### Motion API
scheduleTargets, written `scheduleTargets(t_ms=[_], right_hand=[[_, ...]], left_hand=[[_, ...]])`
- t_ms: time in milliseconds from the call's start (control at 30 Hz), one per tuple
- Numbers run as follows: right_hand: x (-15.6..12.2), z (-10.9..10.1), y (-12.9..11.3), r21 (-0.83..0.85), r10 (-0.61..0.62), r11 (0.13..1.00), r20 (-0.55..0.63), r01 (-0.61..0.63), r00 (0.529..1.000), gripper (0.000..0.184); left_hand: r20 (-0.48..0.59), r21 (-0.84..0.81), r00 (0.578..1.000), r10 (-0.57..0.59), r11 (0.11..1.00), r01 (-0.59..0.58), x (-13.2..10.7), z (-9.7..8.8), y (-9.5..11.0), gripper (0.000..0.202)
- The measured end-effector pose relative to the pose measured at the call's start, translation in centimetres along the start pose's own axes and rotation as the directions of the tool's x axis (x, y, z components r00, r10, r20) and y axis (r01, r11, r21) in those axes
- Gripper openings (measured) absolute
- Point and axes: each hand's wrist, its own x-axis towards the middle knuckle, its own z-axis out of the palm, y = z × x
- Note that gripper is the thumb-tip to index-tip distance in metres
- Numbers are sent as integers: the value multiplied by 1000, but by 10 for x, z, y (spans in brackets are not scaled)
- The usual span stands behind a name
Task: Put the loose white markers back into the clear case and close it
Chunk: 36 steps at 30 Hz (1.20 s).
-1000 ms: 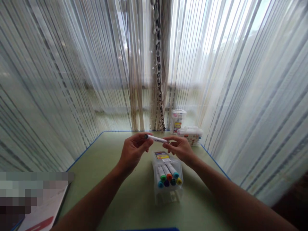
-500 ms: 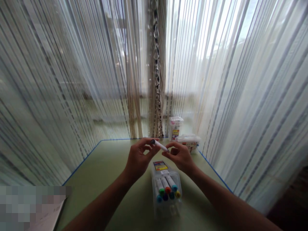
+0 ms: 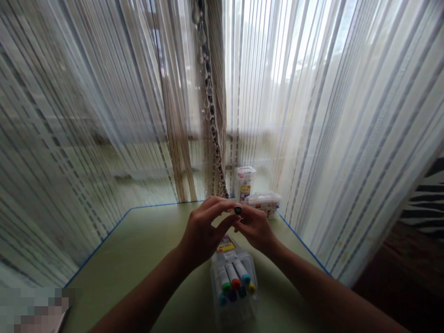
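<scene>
Both my hands meet above the green table and pinch one white marker with a dark cap, which points end-on toward me. My left hand has its fingers closed on the marker from the left. My right hand grips it from the right. Just below my hands lies a clear plastic case holding several markers with coloured caps and a yellow label.
Two more clear marker boxes stand at the table's far right corner. Striped sheer curtains hang close round the table on the left, back and right. A blue edge borders the table.
The marker has turned from lying crosswise to pointing end-on at me, and my hands have drawn closer together. The view has shifted right and the case sits lower in the frame.
</scene>
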Motion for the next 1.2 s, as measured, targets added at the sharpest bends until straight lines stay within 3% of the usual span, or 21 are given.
scheduleTargets(t_ms=[267, 400, 500, 600, 833, 1200], right_hand=[[0, -2, -10, -131, -69, 989, -27, 64, 997, 22], [0, -1, -12, -220, -61, 974, -23, 54, 998, 24], [-1, 1, -13, -256, -41, 966, 5, 41, 999, 24], [-2, 2, -15, -277, -51, 959, 38, 59, 998, 22], [-3, 1, -18, -295, -57, 952, 81, 79, 995, 21], [0, -3, -13, -321, -60, 944, 54, 75, 997, 23]], left_hand=[[36, -14, 999, 27, 1000, -27, -1, 0, 2, 16], [-14, -129, 990, -141, 982, 138, 1, -3, -8, 16], [-71, -275, 946, -315, 918, 285, 4, -5, -16, 20], [-81, -359, 918, -387, 871, 336, 6, -6, -19, 24], [-74, -333, 922, -379, 881, 336, 8, -8, -18, 20], [-15, -214, 958, -287, 937, 277, 4, -6, -12, 19]])
